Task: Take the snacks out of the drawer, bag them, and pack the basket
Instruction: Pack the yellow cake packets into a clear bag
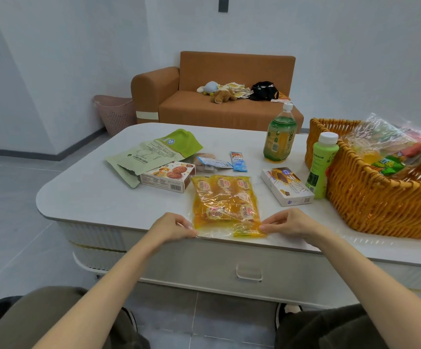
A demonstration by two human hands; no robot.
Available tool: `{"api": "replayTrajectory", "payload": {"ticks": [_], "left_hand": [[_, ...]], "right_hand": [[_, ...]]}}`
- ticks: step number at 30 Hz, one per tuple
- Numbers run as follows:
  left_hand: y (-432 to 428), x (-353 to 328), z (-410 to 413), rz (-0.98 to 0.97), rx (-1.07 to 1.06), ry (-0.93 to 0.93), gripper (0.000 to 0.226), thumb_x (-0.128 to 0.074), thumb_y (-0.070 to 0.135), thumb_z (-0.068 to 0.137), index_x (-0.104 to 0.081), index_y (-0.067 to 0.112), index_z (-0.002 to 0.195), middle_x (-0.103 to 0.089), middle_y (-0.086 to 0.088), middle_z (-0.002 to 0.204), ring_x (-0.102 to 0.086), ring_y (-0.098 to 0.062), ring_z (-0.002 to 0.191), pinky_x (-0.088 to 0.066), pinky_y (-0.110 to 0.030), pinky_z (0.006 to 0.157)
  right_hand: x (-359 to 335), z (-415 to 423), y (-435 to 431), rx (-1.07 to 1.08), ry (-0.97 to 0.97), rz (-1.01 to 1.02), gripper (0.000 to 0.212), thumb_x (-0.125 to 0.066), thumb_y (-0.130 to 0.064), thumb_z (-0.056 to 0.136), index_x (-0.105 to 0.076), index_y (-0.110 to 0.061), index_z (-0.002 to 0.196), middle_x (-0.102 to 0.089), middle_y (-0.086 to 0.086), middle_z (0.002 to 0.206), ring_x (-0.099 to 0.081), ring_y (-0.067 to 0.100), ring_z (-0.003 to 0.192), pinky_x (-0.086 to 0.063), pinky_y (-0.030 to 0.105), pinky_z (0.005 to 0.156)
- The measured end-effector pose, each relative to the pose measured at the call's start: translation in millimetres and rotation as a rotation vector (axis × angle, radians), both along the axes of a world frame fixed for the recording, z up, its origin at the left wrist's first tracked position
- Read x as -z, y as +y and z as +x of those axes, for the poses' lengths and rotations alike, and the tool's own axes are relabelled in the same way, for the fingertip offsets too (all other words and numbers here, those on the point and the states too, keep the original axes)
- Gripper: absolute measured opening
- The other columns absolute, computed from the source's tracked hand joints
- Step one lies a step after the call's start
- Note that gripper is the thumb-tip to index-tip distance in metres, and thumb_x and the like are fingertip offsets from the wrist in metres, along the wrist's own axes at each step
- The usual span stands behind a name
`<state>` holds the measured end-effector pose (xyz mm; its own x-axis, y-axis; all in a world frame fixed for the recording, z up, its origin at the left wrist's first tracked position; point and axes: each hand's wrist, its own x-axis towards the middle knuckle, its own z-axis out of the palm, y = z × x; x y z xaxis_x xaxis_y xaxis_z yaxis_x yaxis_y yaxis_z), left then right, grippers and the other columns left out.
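Pinched in the left hand (174, 226) is one corner of the clear bag (229, 231) of yellow snacks (220, 188); the other corner is pinched by the right hand (290, 222), all left of the basket (380, 205). If the mouth is sealed poorly, packets could be spilled on lifting

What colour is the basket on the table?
Orange woven wicker basket, clearest in the head view.

The bag of bread packets (225, 205) lies on the desk (91, 197) at its near edge. Behind it to the left sits a biscuit box (167, 177), partly under a pouch (151, 153). To its right come a cake box (287, 186), a bottle (321, 166), then the basket (380, 197). Behind it stands a taller bottle (280, 133).
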<state>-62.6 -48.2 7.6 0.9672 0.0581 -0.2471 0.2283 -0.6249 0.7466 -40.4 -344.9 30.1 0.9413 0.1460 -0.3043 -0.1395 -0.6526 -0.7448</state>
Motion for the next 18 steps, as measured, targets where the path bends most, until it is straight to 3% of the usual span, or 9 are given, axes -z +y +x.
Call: {"api": "replayTrajectory", "payload": {"ticks": [3,8,12,15,18], "left_hand": [[6,-6,0,-0.126,0.023,0.082,0.013,-0.074,0.024,0.083,-0.063,0.017,0.085,-0.059,0.001,0.087,-0.052,-0.006,0.076,-0.039,-0.016,0.063],[20,-12,3,-0.487,0.029,0.245,0.004,-0.066,0.018,0.089,-0.064,0.015,0.087,-0.059,0.003,0.086,-0.053,-0.006,0.081,-0.048,-0.02,0.084],[14,-12,0,-0.883,-0.128,0.299,0.012,-0.054,-0.004,0.092,-0.057,0.002,0.081,-0.063,-0.012,0.083,-0.065,-0.018,0.076,-0.059,-0.023,0.067],[11,-11,-2,-1.154,-0.223,0.365,0.011,-0.048,-0.011,0.091,-0.057,-0.005,0.086,-0.067,-0.024,0.091,-0.072,-0.03,0.073,-0.06,-0.034,0.069],[2,-7,-3,-1.176,-0.281,0.352,0.016,-0.044,-0.011,0.093,-0.053,-0.012,0.106,-0.07,-0.027,0.087,-0.072,-0.032,0.071,-0.06,-0.036,0.066]], "right_hand": [[3,-3,4,-0.035,-0.012,-0.032,0.014,-0.075,-0.039,0.077,-0.076,-0.025,0.079,-0.07,-0.005,0.084,-0.055,0.006,0.077,-0.041,0.017,0.068],[2,-5,-3,-0.027,0.014,0.036,0.025,-0.068,-0.043,0.083,-0.075,-0.019,0.085,-0.064,-0.006,0.078,-0.05,0.007,0.074,-0.038,0.018,0.066],[3,-5,-2,0.051,0.027,0.165,0.022,-0.072,-0.037,0.08,-0.069,-0.015,0.084,-0.074,-0.004,0.08,-0.049,0.005,0.06,-0.037,0.016,0.057],[2,-3,-4,0.177,0.04,0.243,0.027,-0.082,-0.039,0.068,-0.068,-0.019,0.081,-0.076,0.003,0.087,-0.05,0.004,0.05,-0.035,0.018,0.048],[6,-1,-4,0.232,0.069,0.28,0.059,-0.089,-0.052,0.038,-0.069,-0.021,0.083,-0.074,0.006,0.096,-0.051,0.012,0.068,-0.035,0.024,0.056]]}}
